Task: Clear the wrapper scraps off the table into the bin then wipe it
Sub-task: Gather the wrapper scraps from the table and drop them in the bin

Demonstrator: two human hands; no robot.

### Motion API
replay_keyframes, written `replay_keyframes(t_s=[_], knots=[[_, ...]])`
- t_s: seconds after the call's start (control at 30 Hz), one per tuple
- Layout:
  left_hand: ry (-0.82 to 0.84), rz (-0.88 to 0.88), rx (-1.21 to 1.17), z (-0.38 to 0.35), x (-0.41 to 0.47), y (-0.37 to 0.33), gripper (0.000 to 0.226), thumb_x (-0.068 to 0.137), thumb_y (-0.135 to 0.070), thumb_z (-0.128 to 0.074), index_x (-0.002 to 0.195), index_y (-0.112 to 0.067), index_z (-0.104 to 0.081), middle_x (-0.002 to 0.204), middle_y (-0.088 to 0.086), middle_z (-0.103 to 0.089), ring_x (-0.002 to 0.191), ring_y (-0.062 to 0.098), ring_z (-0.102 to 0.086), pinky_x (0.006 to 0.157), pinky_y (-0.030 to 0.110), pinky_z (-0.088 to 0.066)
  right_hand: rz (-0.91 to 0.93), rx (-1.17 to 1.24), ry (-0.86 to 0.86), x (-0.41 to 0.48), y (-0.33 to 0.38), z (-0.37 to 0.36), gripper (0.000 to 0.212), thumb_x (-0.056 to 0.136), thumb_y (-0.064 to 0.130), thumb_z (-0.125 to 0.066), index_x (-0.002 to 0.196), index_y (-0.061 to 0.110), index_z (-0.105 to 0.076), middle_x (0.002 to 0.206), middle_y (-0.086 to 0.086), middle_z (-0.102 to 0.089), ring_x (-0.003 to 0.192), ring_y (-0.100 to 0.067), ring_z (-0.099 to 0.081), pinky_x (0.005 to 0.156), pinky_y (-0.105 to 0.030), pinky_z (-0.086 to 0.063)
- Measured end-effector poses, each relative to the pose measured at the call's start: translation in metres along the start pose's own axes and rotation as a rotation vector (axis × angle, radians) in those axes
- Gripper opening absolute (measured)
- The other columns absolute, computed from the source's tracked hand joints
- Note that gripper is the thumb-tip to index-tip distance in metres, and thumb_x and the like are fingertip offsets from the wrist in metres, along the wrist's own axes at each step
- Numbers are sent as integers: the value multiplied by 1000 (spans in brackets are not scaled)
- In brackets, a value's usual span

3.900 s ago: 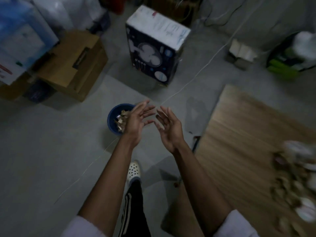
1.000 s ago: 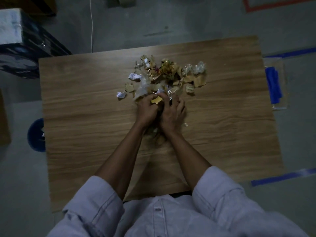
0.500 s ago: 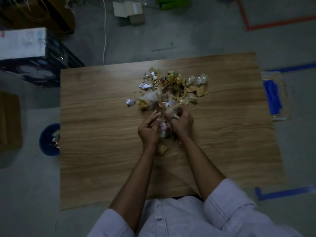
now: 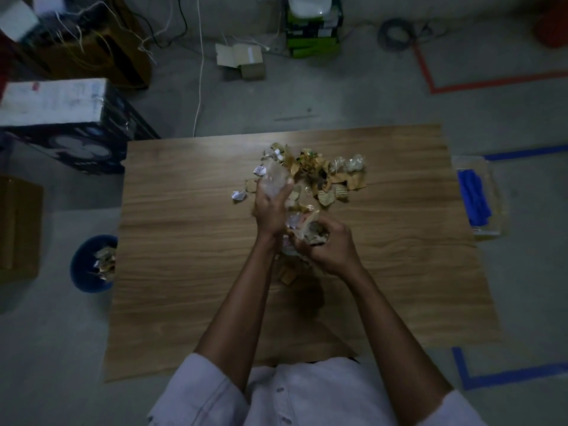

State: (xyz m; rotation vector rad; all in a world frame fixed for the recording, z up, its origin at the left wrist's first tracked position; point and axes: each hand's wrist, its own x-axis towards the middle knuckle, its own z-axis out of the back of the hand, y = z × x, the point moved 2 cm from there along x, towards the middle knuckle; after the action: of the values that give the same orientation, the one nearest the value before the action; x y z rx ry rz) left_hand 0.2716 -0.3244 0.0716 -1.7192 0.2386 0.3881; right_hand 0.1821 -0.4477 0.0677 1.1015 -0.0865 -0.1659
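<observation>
gold, white and clear crumpled wrapper scraps point(image 4: 319, 173): heap just beyond the hands on wood-grain desk point(image 4: 184, 241). left hand point(image 4: 270, 210), right hand point(image 4: 330, 247): both curled round scraps. step: gathering. next: carry load to round blue bin point(image 4: 83, 272), far left.

Dim, soft overhead light, blurry, wide-angle bowing at edges.

A person seen from above, wearing a pale, whitish-grey button-front shirt point(image 4: 310, 392) of plain cloth. Two small round buttons point(image 4: 279, 389) show along the front placket. The left sleeve point(image 4: 199, 392) and right sleeve point(image 4: 461, 410) are loose and wide and end near the elbow; a stitched seam line runs across the left one. Below them the left forearm point(image 4: 236, 302) and right forearm point(image 4: 387, 321) are bare, as are the left hand point(image 4: 270, 210) and right hand point(image 4: 333, 249). Dim light dulls the shirt's colour.
</observation>
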Motion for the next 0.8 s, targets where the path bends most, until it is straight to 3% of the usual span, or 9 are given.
replay_keyframes(t_s=[0.1, 0.2, 0.33, 0.37, 0.47, 0.57, 0.63, 0.7, 0.8], knots=[[68, 104, -18, -5, -8, 5, 16, 93, -4, -64, 102, -11, -75, 95, 4, -78, 89, 24, -73, 85, 44, -55, 3, 57, 66, -2, 3, 6, 34, 75, 31, -89, 102, 20, -72, 98, 2, -72, 91, -19, -69, 77, -43, -57], [181, 200, -83, -9, -20, 8, 24, 93, -14, -59, 107, -7, -76, 109, 18, -75, 100, 37, -71, 89, 50, -56, 11, 182, 74, -2, 3, 11, 34, 74, 45, -86, 102, 35, -69, 111, 1, -69, 101, -19, -69, 84, -46, -58], [229, 350, -235, -20, -55, 1, 35, 105, -22, -41, 96, -5, -72, 87, 9, -75, 79, 24, -69, 71, 31, -57, 81, 226, -121, -6, 15, 12, 48, 75, 57, -80, 106, 21, -72, 132, -3, -48, 120, -17, -59, 93, -23, -53], [243, 358, -301, -25, -64, 1, 38, 107, -27, -40, 104, -3, -70, 95, 12, -75, 86, 25, -70, 77, 33, -57, 71, 240, -178, -5, 15, 10, 47, 78, 56, -79, 109, 22, -72, 133, -6, -47, 121, -19, -58, 94, -26, -53], [274, 335, -439, -34, -81, 0, 56, 104, -51, -46, 127, -5, -67, 131, 21, -65, 121, 38, -63, 107, 48, -48, 67, 161, -322, -5, 17, 3, 32, 87, 67, -66, 113, 49, -64, 133, -5, -44, 124, -35, -51, 99, -53, -50], [273, 297, -361, -37, -83, -2, 50, 99, -53, -55, 119, -11, -73, 123, 14, -71, 120, 32, -64, 109, 49, -47, 52, 55, -412, -3, 19, -1, 41, 93, 71, -51, 114, 38, -63, 140, -8, -35, 130, -33, -39, 102, -61, -43], [230, 289, -286, -39, -81, -7, 44, 88, -49, -71, 113, -12, -77, 118, 11, -74, 116, 27, -67, 102, 45, -53, 40, 99, -452, 0, 22, -2, 33, 98, 64, -49, 126, 47, -48, 151, -3, -29, 138, -34, -37, 105, -62, -40], [192, 242, -221, -42, -82, -11, 34, 84, -37, -74, 103, -9, -77, 107, 13, -75, 101, 25, -72, 85, 37, -57, 58, 203, -458, 5, 25, -1, 45, 102, 53, -50, 143, 56, -34, 157, -10, -33, 141, -37, -38, 111, -60, -37], [107, 124, -159, -46, -81, -19, 13, 96, -15, -66, 89, -6, -72, 83, 8, -73, 75, 19, -68, 64, 29, -55, 32, 152, -460, 2, 40, 3, 48, 104, 47, -42, 151, 40, -35, 157, -3, -40, 142, -28, -37, 116, -51, -31]])
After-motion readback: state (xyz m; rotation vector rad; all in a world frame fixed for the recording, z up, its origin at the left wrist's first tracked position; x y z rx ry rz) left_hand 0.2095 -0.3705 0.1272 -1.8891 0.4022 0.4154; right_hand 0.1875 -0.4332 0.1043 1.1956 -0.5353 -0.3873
